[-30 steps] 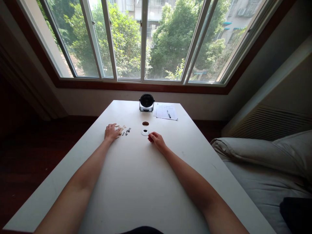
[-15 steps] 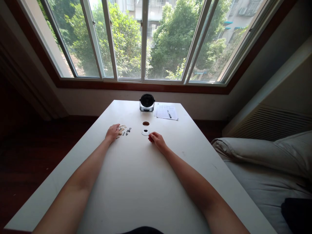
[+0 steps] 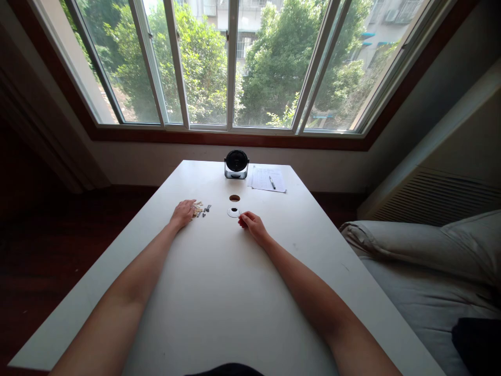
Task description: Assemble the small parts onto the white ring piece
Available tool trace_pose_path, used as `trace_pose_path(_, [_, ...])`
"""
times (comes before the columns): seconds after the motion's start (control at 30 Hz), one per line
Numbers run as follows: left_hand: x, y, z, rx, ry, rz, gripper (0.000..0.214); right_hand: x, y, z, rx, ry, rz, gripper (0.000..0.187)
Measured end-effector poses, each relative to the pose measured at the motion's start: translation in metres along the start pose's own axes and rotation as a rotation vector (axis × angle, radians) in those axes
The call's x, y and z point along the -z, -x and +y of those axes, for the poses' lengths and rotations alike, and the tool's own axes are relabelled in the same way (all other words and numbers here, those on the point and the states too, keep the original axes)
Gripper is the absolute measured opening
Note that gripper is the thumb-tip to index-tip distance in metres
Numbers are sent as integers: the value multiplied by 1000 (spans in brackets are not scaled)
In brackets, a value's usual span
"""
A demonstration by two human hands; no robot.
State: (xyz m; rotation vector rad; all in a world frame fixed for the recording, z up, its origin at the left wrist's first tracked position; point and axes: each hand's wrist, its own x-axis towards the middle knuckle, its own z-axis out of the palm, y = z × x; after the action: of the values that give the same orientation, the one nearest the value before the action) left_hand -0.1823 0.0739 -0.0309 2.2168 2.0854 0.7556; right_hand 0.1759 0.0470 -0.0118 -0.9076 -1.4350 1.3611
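My left hand [image 3: 182, 213] rests on the white table [image 3: 219, 292], its fingers laid over a small pile of tan and dark pieces [image 3: 199, 210]. My right hand [image 3: 250, 223] lies curled on the table just right of a white ring-shaped cap [image 3: 234, 212]. Its fingers are folded in, and I cannot make out whether anything is between them. A round hole [image 3: 234, 198] in the table lies just beyond the cap.
A small black fan [image 3: 236, 164] stands at the table's far edge, with a sheet of paper [image 3: 266, 178] and a pen [image 3: 271, 182] beside it. A bed with grey bedding [image 3: 422, 261] lies to the right. Large windows [image 3: 235, 62] face me.
My left hand has slid right, over the small pieces, pushing them closer together. My right hand has barely moved.
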Motion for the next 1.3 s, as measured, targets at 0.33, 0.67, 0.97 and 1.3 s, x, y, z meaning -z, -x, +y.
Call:
trace_pose_path(0.33, [0,1,0,83,-39,33,37,0,0,0,9,-12,-11,35])
trace_pose_path(0.67, [-5,0,0,-31,-72,-19,44,0,1,0,14,-8,-10,35])
trace_pose_path(0.97, [-2,2,4,-3,-125,-24,46,0,-2,4,9,-21,-9,34])
trace_pose_path(1.3, [3,2,8,-32,-72,-34,46,1,-1,4,24,-12,-23,33])
